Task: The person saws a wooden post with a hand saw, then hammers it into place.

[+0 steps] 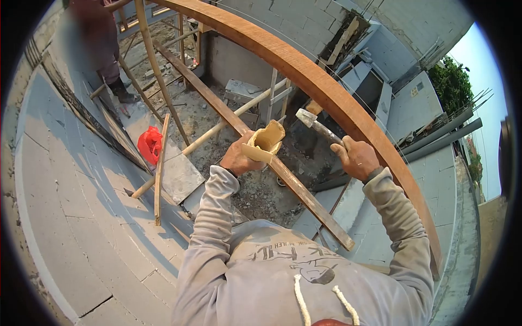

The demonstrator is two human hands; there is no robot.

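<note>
The person wears a grey sweatshirt (326, 282) with printed lettering and two pale drawstrings, its sleeves bunched at the forearms. The left hand (239, 156) is narrowed around a tan packet (266, 140), which is open at the top with an uneven rim; its material and contents cannot be told. The right hand (359, 157) is closed around the handle of a hammer (322, 128), its head towards the packet but apart from it.

A narrow plank (312, 204) runs diagonally beneath the left hand; whether the two touch cannot be told. A wide orange-brown beam (326, 89) crosses beyond the hammer and passes the right hand on its outer side; it appears curved in this view.

A block wall (81, 217) lies along the left side, partly in shadow. A short batten (161, 174) leans near its edge, with a red bag (150, 145) just beside it. A pole (217, 127) slants across below the plank, above ground (261, 195) strewn with rubble.

Farther off, a second person (98, 41), blurred, stands at upper left in dark boots. Grey pipes (440, 136) and a tree (451, 84) are at the far right.
</note>
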